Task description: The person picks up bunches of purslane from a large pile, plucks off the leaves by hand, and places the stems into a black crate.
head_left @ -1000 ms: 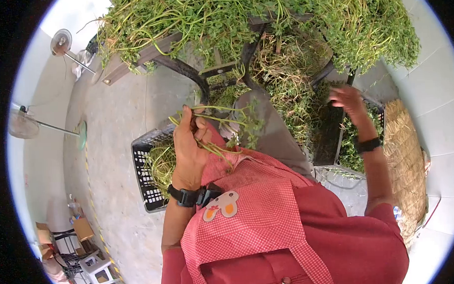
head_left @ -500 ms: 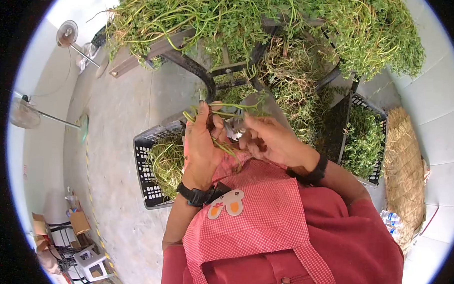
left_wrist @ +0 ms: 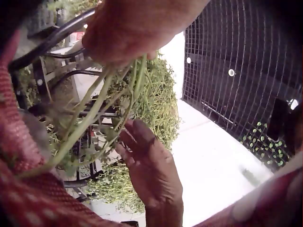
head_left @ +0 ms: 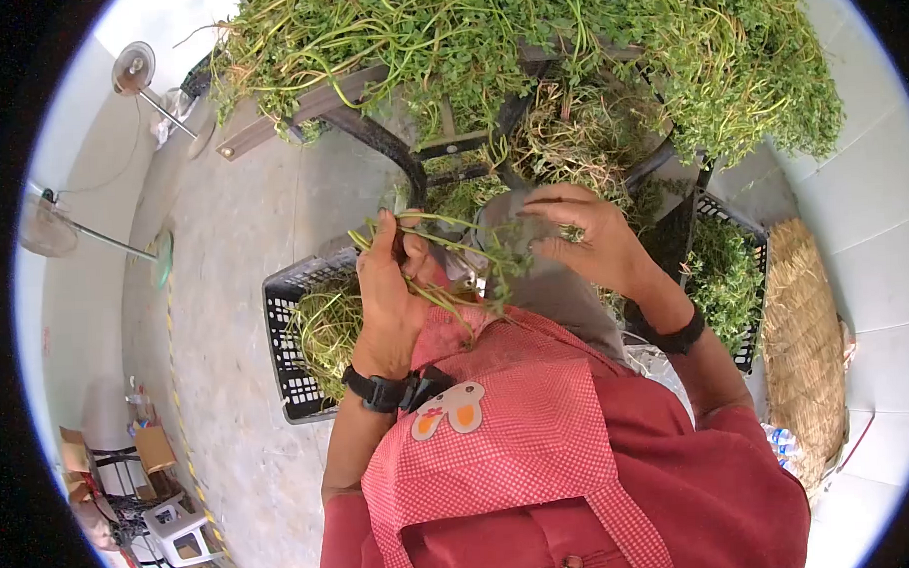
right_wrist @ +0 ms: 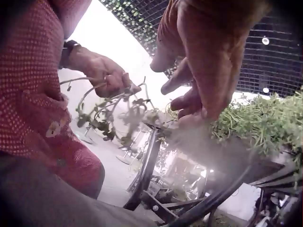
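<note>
My left hand grips a small bunch of green leafy stems in front of the apron. The stem ends stick out past the thumb, and the leafy tips point toward the other hand. Fingers apart, my right hand hovers just right of those tips with nothing seen in it. In the left wrist view the right hand shows beyond the stems, palm toward them. The right wrist view has the left hand pinching the bunch, partly blurred by leaves.
A table heaped with greens stands ahead, its dark metal legs below. Black crates hold stems at the left and leafy greens at the right. More stalks are piled under the table. A straw bundle lies at far right.
My right hand came in from the right-hand crate to the bunch, then drew back a little to the right with its fingers spread. The left hand keeps its grip on the stems.
</note>
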Tool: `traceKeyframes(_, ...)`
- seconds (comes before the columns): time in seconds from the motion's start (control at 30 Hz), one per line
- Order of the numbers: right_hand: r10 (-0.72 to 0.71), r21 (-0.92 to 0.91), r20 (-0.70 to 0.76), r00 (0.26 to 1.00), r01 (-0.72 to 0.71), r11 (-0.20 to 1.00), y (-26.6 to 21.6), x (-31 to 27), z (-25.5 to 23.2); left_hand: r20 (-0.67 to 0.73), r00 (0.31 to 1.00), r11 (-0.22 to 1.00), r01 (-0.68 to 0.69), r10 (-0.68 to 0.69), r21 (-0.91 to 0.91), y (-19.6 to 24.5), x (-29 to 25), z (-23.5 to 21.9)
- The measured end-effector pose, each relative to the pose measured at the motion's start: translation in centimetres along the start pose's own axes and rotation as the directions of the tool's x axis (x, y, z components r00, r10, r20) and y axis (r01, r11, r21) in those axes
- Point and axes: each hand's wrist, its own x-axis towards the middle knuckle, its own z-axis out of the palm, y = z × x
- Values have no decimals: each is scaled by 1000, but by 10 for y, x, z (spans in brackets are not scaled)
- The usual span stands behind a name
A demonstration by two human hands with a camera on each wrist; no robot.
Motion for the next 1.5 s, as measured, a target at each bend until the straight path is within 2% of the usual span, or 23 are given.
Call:
traceKeyframes(0.07,-306,-225,-51,951,288,931,10,10,9,18,1000,1000,4,-4,-4,1,1,0)
traceKeyframes(0.1,-307,-222,-50,950,289,931,17,13,17,32,999,1000,12,-12,-7,1,1,-1)
traceKeyframes(0.17,-172,74,-27,985,174,982,28,19,32,20,1000,1000,2,-3,21,3,-2,2)
traceKeyframes(0.37,62,232,35,997,-69,970,25,15,41,47,999,1000,9,-10,25,0,-2,-3)
traceKeyframes(0.53,165,236,44,985,-170,957,30,12,46,5,999,998,-32,32,62,0,-6,3)
traceKeyframes(0.6,222,218,9,975,-219,951,30,12,47,12,995,975,-96,95,201,-3,-10,4)
traceKeyframes(0.63,230,111,-53,972,-223,968,33,15,48,15,996,975,-94,92,203,-8,-14,8)
traceKeyframes(0.67,233,4,-117,965,-234,972,36,19,50,103,980,911,-197,171,361,-15,-21,15)
traceKeyframes(0.7,236,5,-121,964,-237,971,41,21,54,202,951,813,-304,232,497,-20,-26,18)
traceKeyframes(0.77,233,17,-248,940,-236,972,55,32,63,216,940,792,-340,266,507,-20,-26,19)
traceKeyframes(0.9,358,190,-203,911,-322,927,81,43,69,247,911,730,-413,331,544,-21,-27,15)
traceKeyframes(0.93,590,580,-177,788,-401,709,92,43,69,246,911,731,-412,330,545,-16,-31,18)
traceKeyframes(0.97,768,862,-47,639,-362,354,104,40,68,213,914,764,-405,345,503,-7,-39,25)
traceKeyframes(1.0,766,860,-47,641,-364,357,102,33,61,176,915,795,-403,363,454,-1,-43,28)
traceKeyframes(1.03,697,901,-5,717,-299,314,94,26,50,168,911,795,-410,376,447,1,-39,26)
traceKeyframes(1.07,623,938,32,782,-238,251,84,22,43,140,939,844,-344,315,411,3,-33,23)
traceKeyframes(1.1,626,939,36,779,-240,246,71,23,37,118,963,886,-269,242,377,5,-29,20)
traceKeyframes(1.2,560,879,111,821,-344,329,50,20,23,27,994,971,-110,107,211,3,-20,18)
traceKeyframes(1.27,298,881,235,925,-333,337,54,19,20,40,995,982,-98,93,160,3,-18,15)
traceKeyframes(1.3,293,880,239,926,-334,339,55,18,21,54,995,990,-87,81,113,4,-16,13)
traceKeyframes(1.4,175,723,400,900,-427,544,53,4,26,18,998,995,-58,57,86,3,-12,10)
traceKeyframes(1.43,180,724,397,900,-428,541,49,1,27,20,998,995,-53,52,88,2,-12,10)
traceKeyframes(1.5,242,458,381,892,-410,789,32,-2,29,34,998,997,-56,54,58,0,-11,9)
